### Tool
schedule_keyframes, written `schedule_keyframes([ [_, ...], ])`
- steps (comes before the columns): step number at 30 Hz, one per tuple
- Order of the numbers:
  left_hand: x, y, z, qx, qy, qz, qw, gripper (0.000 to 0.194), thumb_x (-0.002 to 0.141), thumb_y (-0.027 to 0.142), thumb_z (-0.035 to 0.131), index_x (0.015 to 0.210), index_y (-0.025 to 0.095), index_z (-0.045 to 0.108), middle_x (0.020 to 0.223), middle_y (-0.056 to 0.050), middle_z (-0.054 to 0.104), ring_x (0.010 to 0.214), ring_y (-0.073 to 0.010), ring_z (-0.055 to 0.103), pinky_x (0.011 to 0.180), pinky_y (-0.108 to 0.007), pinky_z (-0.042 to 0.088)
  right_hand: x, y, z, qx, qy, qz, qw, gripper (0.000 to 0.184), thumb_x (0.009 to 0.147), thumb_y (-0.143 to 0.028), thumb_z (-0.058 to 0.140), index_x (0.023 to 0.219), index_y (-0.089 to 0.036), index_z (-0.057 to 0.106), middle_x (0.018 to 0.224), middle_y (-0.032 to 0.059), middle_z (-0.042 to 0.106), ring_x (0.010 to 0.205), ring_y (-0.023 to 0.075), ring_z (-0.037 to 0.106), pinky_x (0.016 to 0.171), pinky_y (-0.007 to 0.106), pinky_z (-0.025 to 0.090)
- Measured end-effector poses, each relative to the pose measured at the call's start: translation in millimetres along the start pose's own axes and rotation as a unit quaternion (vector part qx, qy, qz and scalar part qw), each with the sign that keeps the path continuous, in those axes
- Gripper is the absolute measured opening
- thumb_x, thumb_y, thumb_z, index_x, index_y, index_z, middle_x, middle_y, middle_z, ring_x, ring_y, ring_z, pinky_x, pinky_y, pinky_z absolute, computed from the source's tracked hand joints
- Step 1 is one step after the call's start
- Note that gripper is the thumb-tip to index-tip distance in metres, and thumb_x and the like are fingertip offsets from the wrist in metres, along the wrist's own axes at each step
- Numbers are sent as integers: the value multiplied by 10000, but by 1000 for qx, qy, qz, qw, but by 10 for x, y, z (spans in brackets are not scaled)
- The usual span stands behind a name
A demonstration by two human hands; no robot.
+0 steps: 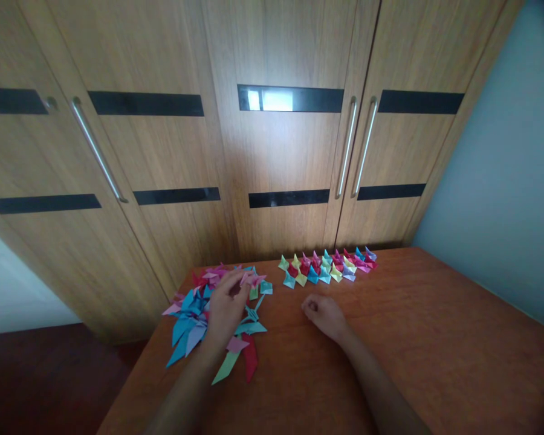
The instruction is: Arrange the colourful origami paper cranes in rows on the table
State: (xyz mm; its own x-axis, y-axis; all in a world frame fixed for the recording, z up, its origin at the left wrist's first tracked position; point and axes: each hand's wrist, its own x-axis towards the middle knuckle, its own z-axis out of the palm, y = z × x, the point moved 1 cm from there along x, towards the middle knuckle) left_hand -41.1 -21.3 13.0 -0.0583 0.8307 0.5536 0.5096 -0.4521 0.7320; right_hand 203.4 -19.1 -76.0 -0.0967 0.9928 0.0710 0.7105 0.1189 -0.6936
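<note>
My left hand point(226, 302) reaches over a loose pile of folded paper pieces point(188, 329) in blue, pink, red, green and lilac. Its thumb and fingertips pinch a pink folded paper piece point(255, 280). Just beyond the fingers, a pale teal folded piece point(266, 287) lies on the table. My right hand point(325, 315) rests on the wooden table as a loose fist, with nothing visible in it. Beyond that hand, small pointed origami pieces point(312, 275) in many colours stand in rows.
The brown table point(417, 350) reaches back to a wooden wardrobe point(281, 157) with metal handles and dark strips. A pale wall point(503, 199) borders the right side. Dark floor point(49, 374) shows past the table's left edge.
</note>
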Motion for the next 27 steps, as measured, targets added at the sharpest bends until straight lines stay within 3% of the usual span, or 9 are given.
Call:
schedule_keyframes([
  [2,-135,69,127,-103,-21,-78,991,305,797,423,562,928,173,677,891,-50,675,871,-200,615,779,-306,499,-24,-27,-27,141,-43,-33,989,142,815,-282,506,807,-182,607,731,0,619,653,115,552,605,214,385],
  [4,-283,96,258,-171,-39,-137,975,327,768,433,597,926,159,678,787,-41,680,773,-189,630,695,-282,512,-67,-91,-62,272,-94,-55,956,194,801,-314,547,936,-184,595,755,-4,609,631,105,536,574,208,392],
  [8,-524,81,441,-214,-77,-178,957,310,758,419,622,897,149,684,681,-27,672,670,-172,631,641,-269,520,-151,-275,-109,388,-118,-75,911,352,760,-391,640,1053,-206,575,742,-23,580,614,88,507,553,196,386],
  [12,-655,47,517,-217,-117,-154,957,257,766,391,618,886,176,693,904,-65,706,759,-184,647,684,-283,535,-171,-391,-86,408,-105,-101,901,314,726,-395,690,951,-188,621,772,-3,619,699,113,559,650,232,428],
  [15,-703,12,552,-203,-126,-133,962,260,777,390,605,911,184,689,951,-76,701,816,-196,648,703,-287,536,-161,-396,-63,395,-118,-114,904,269,738,-412,675,851,-169,647,807,28,660,757,145,594,708,267,445],
  [21,-754,-44,619,-201,-133,-171,955,297,767,426,596,909,175,668,921,-66,701,773,-187,654,667,-279,536,-135,-298,-41,338,-94,-101,931,277,719,-434,682,761,-162,655,670,-2,626,620,111,540,581,224,403],
  [27,-835,-52,695,-247,-151,-194,937,326,778,365,591,1044,175,587,991,-83,676,800,-182,657,686,-278,533,-132,-238,-151,319,-78,-100,939,289,716,-448,672,749,-162,645,690,2,615,637,117,527,592,228,388],
])
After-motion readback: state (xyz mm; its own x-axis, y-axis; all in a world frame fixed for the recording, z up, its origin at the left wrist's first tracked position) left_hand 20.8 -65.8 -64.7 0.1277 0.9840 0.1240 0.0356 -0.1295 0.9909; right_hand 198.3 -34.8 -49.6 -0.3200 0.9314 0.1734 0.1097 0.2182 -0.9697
